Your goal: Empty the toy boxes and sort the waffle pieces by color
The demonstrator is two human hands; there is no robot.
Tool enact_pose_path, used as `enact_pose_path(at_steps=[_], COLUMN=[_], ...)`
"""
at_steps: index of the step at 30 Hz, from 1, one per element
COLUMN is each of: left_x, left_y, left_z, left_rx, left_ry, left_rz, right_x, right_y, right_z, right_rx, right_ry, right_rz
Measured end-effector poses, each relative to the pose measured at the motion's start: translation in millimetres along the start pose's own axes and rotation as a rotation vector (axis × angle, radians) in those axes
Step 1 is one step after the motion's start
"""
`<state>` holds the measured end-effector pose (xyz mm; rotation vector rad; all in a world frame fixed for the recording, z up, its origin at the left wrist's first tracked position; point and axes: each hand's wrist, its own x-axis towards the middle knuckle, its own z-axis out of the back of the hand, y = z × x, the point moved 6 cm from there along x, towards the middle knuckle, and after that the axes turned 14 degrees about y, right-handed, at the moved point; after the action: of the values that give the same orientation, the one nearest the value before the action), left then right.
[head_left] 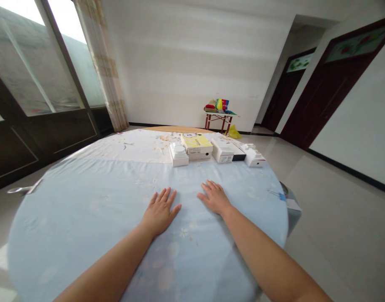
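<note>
My left hand [162, 210] lies flat on the pale blue tablecloth [94, 218], its fingers spread. Across from it, my right hand [214, 197] also rests palm down with fingers apart. Neither holds anything. Beyond both hands stands a row of boxes. A white box [180, 161] with a small white item on top is at the left, beside a yellow and white box [197, 144]. Farther right come another white box [223, 151], a black box [239, 157] and a white box [254, 160] with white pieces on it.
Against the back wall is a small side table [220, 113] bearing colourful packages, with a yellow bag [234, 132] on the floor beside it. Glass doors [41, 84] are at the left. A dark red door [334, 88] is at the right. A chair or stool [295, 214] shows past the table's right edge.
</note>
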<state>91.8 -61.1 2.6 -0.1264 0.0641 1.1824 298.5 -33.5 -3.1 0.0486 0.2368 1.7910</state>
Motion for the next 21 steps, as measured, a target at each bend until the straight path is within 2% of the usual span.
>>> enact_pose_path(at_steps=[4, 9, 12, 16, 18, 21], left_x=[-2.2, -4.2, -5.3, -8.1, -11.1, -18.1], left_y=[0.9, 2.7, 4.6, 6.4, 4.2, -6.1], left_z=[3.4, 6.8, 7.4, 11.3, 18.2, 31.0], left_rx=[-0.036, -0.070, -0.088, -0.125, -0.158, -0.237], left_ry=[-0.012, 0.028, 0.039, 0.027, -0.009, -0.086], left_rz=[-0.010, -0.036, -0.056, -0.066, -0.080, -0.152], right_x=[-1.1, -3.1, -4.4, -7.9, -9.7, -13.8], right_y=[-4.4, -9.9, -12.0, -7.7, -3.5, 7.1], right_z=[5.4, 7.2, 11.8, 22.6, 26.5, 29.7], right_rx=[0.005, 0.050, 0.146, 0.300, 0.371, 0.435], right_ry=[-0.074, -0.098, -0.184, -0.310, -0.301, -0.219], right_rz=[-0.006, 0.017, 0.043, 0.153, 0.188, 0.213])
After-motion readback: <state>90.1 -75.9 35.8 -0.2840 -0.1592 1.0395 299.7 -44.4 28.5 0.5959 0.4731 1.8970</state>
